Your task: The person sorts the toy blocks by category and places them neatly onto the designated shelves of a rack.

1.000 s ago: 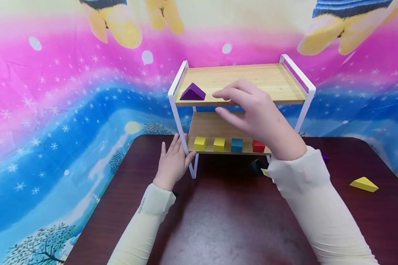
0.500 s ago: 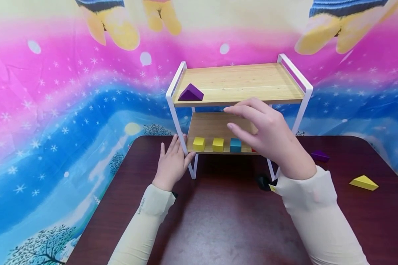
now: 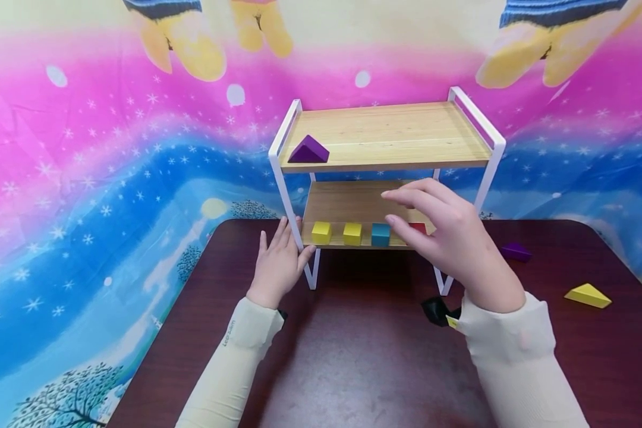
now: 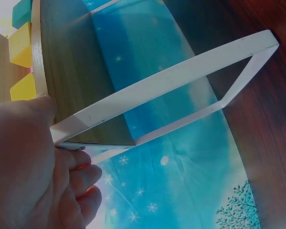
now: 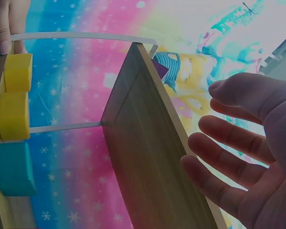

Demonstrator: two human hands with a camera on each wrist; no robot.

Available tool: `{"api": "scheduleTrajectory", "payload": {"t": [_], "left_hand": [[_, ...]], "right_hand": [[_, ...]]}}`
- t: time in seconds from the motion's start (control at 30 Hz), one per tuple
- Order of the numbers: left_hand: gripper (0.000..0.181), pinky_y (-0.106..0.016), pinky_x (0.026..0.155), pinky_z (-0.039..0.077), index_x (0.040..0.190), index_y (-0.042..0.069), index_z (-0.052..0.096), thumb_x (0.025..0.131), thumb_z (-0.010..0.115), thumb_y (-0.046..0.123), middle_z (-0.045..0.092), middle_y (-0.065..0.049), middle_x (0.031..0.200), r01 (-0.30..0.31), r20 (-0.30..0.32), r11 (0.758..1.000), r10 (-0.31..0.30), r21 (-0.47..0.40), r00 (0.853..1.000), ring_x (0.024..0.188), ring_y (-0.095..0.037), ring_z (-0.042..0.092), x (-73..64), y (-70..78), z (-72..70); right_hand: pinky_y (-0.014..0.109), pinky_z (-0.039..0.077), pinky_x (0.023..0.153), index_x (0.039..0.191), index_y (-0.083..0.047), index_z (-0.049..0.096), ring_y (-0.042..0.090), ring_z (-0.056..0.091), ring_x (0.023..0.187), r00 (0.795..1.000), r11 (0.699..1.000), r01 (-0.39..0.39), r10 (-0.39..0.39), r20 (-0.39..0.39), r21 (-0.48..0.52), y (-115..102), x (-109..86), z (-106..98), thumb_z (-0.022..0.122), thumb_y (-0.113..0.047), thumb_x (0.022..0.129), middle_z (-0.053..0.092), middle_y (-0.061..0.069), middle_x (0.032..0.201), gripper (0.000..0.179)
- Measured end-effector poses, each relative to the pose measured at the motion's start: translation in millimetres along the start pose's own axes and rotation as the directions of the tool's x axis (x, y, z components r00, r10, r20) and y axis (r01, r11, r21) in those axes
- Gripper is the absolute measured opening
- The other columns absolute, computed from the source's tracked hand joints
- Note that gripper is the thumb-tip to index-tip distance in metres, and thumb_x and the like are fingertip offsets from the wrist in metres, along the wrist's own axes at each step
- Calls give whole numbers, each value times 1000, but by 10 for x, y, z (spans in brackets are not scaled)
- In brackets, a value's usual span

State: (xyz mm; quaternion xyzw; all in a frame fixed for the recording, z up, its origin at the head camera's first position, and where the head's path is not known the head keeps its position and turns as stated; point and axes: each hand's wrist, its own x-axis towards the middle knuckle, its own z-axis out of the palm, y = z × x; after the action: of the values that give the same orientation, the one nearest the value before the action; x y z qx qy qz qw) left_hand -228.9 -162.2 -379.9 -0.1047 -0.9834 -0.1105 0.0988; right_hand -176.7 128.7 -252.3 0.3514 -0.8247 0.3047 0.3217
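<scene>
A two-tier wooden shelf (image 3: 396, 134) with a white metal frame stands on the table. My left hand (image 3: 278, 268) holds its left front leg at the lower board, thumb on the front edge and fingers along the outer side. In front of the shelf's right half, my right hand (image 3: 452, 241) hangs with loosely bent fingers, thumb apart, nothing between them. Two yellow cubes (image 3: 321, 233), a teal cube (image 3: 380, 235) and a red block (image 3: 418, 227) line the lower board's front; my right hand partly hides the red one. A purple triangular block (image 3: 308, 150) sits on the top board's left front.
On the dark table (image 3: 364, 356), right of the shelf, lie another purple block (image 3: 516, 252) and a yellow triangular block (image 3: 588, 295). A black object (image 3: 435, 311) shows beside my right cuff. A patterned cloth (image 3: 112, 178) hangs behind the table.
My right hand has moved down and to the right, from beside the purple block on top to in front of the lower board. My left hand has stayed at the leg.
</scene>
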Motion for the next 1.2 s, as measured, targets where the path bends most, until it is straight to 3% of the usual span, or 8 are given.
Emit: {"api": "scheduleTrajectory", "payload": {"t": [0.33,0.6,0.93,1.2], "left_hand": [[70,-61,122,3,162,10,23,108,37,51,23,-7,166,-8,-8,1000,8,-2,1000,156,-23,9,-3,9,-5],[70,-61,122,3,162,12,19,108,37,52,22,-7,167,-7,-1,1000,7,0,1000,156,-23,9,-10,16,-12],[71,-61,122,3,162,10,22,107,39,52,23,-7,166,-4,-10,1000,4,-7,1000,156,-24,11,-14,12,-15],[71,-60,121,2,162,11,21,107,38,53,22,-7,167,-4,-4,1000,4,-2,1000,156,-24,10,3,8,0]], "right_hand": [[8,41,96,115,-5,75,24,66,98,994,997,66,-63,-93,38,118,-166,17,84,5,74,71,11,106,43],[6,40,94,112,-5,76,23,66,96,993,1000,-8,9,-114,6,177,-321,-5,81,6,77,72,9,102,37],[4,42,82,116,-4,75,23,65,97,990,993,-104,98,-102,-51,256,-496,-54,79,5,80,72,10,106,37],[4,36,94,112,-3,76,25,64,96,985,990,-124,114,-132,-67,370,-616,-97,80,6,78,72,12,103,36]]}}
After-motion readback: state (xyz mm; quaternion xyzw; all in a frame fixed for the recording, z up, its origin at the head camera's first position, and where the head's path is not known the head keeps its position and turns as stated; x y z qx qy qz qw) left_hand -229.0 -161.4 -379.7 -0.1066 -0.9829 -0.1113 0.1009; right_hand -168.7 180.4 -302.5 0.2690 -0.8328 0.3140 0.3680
